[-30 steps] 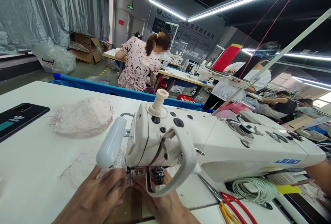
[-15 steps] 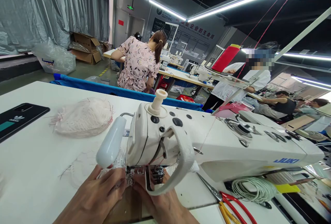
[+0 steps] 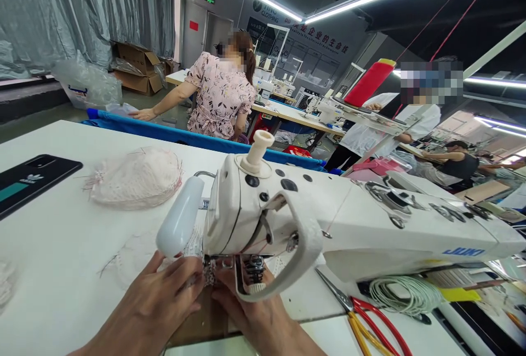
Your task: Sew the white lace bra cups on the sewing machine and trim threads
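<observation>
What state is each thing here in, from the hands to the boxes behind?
Left hand: on the lace, fingers bent
Right hand: partly hidden behind the machine
Lace: at the needle area
Phone: flat, back up
Scissors: lying down, blades seemingly closed
Cord: coiled
Red thread: wound on its cone
Cardboard box: flaps open
Ceiling lights: lit

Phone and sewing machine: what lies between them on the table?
Head view: a rounded bundle of pale mesh fabric lies between the phone and sewing machine, with a flatter piece nearer the left hand.
</observation>
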Motion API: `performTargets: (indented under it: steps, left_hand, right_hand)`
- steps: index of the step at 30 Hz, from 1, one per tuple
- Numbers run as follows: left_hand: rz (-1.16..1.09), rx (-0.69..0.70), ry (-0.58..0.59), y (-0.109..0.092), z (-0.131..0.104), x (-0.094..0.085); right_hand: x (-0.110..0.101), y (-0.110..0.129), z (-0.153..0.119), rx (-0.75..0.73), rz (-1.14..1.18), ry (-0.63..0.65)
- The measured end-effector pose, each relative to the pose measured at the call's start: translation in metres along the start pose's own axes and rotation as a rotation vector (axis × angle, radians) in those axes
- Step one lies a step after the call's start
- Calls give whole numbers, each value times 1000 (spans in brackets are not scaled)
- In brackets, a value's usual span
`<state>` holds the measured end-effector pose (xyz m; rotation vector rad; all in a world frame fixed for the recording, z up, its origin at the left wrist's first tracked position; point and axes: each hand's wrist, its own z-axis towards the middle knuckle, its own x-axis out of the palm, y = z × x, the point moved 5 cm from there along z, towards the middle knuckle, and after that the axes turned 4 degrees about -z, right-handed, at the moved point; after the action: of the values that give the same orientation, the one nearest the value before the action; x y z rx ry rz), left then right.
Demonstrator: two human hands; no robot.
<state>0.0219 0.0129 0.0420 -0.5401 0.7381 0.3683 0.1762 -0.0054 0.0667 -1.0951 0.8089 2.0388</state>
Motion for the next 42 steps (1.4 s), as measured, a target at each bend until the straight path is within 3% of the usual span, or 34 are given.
performTargets:
  steps: [25,29,34,42]
  left_hand:
    - [122,156,-106,-14,6,-4]
    - [66,145,-85,-14,8,-4]
    - [20,138,-145,-15,13,-9]
    - [-3,91,-93,-14,17,-13]
  right_hand:
    - [8,-3,-6,38,-13,104]
    - [8,-3,-6,53,-8,96]
    - [8,-3,-8,32,19,67]
    - [5,-3,-7,24,45,52]
